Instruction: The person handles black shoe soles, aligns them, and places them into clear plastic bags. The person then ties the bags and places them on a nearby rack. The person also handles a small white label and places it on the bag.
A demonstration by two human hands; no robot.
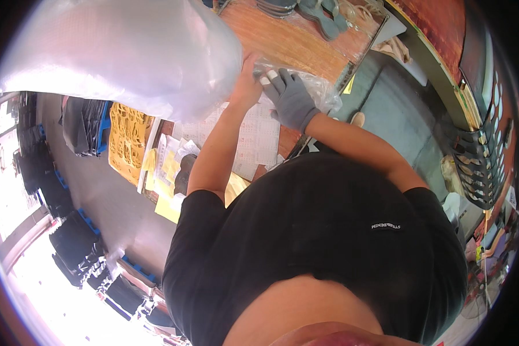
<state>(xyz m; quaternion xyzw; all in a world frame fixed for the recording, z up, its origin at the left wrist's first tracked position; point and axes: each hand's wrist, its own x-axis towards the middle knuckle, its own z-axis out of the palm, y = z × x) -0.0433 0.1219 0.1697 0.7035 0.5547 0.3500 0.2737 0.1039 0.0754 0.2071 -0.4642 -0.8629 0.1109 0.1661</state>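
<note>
A large, bulging plastic bag, whitish and translucent, fills the upper left over the wooden table. My bare left hand is at its right edge, fingers curled against the plastic and partly hidden. Close beside it, my right hand wears a grey knitted glove with white on some fingertips. Its fingers stretch flat and slightly apart over crumpled clear plastic, which runs along the table toward the bag. What lies beneath the right palm is hidden.
Grey sole-shaped pieces lie at the table's far end. Printed sheets and yellow papers spread below the bag. A yellow cut-out sheet hangs at left. Dark stacks stand on the left floor; a black slotted rack stands right.
</note>
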